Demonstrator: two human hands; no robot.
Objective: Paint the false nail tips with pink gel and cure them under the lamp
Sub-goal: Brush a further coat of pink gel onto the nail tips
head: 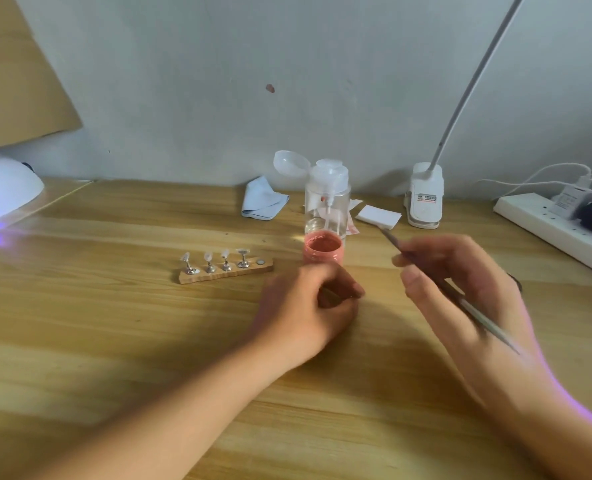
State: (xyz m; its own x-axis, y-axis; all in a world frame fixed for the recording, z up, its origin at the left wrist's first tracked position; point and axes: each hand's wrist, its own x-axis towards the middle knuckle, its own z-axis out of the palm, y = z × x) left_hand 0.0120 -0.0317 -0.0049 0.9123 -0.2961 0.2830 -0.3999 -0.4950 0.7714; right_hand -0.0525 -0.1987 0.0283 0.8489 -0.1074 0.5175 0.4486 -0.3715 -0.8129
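Observation:
A wooden strip [226, 274] on the table carries several small metal stands with clear nail tips [208, 256]; its right-end spot is bare. An open jar of pink gel [323, 251] stands just right of it. My left hand [310, 308] lies in front of the jar, fingers and thumb curled round something small, seemingly a nail tip stand, mostly hidden and blurred. My right hand [467, 289] grips a thin silver brush [474, 315] whose tip points up-left, toward the jar. The white curing lamp [0, 188] glows purple at the far left.
Behind the jar stands a clear pump bottle [327, 199] with its lid flipped up. A blue cloth [263, 200], white wipes [377, 214], a clip-on desk lamp [424, 195] and a power strip [547, 226] line the wall side.

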